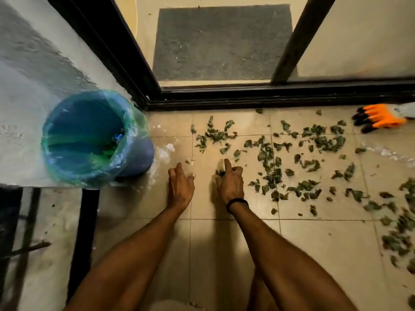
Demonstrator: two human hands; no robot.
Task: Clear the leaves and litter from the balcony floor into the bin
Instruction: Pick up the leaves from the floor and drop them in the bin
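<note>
Gripping half-hidden dark leaves [220, 173], blurred right hand [230, 184]; left hand [180, 187] open beside it.

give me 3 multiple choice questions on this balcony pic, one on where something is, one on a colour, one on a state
1. Where is the bin? A left of the leaves B right of the leaves C among the leaves
2. What colour is the glove? A blue B orange C green
3. How is the left hand? A gripping a leaf B open C inside the bin
Answers: 1 A, it stands by the wall, leaves to its right. 2 B, orange with black tips. 3 B, fingers straight and spread above the floor.
</note>
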